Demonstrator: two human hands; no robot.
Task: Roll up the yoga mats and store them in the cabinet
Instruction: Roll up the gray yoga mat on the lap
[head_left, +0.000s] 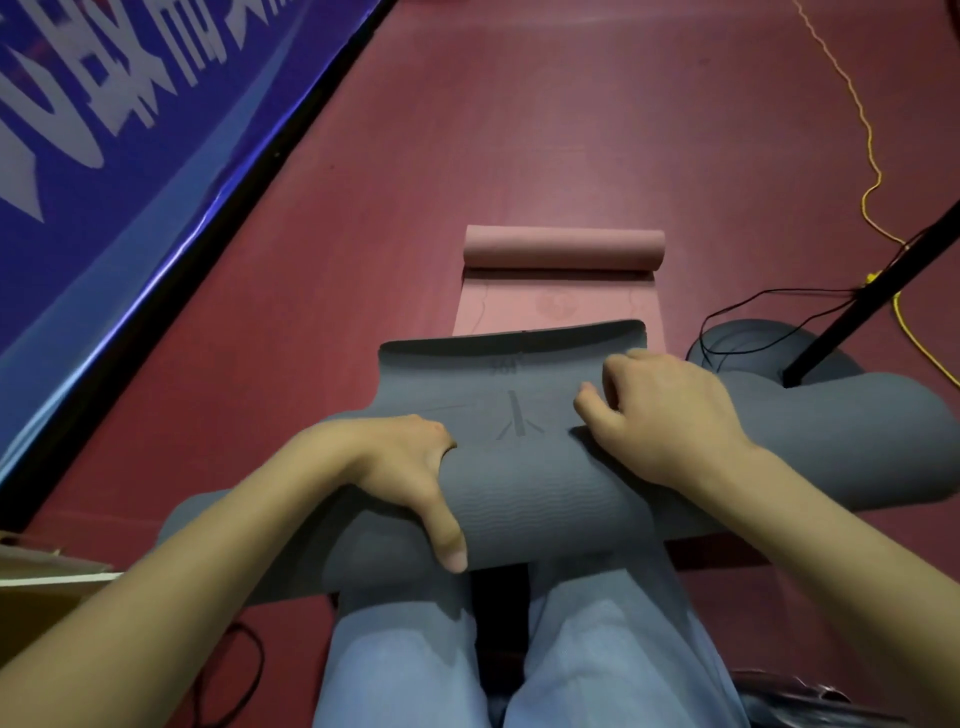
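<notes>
Thick grey foam yoga mat (545, 499), mostly rolled, lies across lap on dark red floor (467, 156); short flat end extends ahead. Left hand (400, 467) grips roll, fingers curled over far side, thumb down near face. Right hand (670, 415) presses on roll top, fingers bent, tips on flat part. Beyond grey mat: pink foam yoga mat (563, 249), partly rolled, flat tail tucked under grey edge. Yellow cord (872, 171) right of grey mat.

Open red floor (519, 130) is stretching far ahead beyond the pink mat (563, 249). A blue banner (104, 156) is walling off the left. On the right, a black pole (872, 296), black cables (753, 306) and a yellow cord (867, 135) are crowding the way.
</notes>
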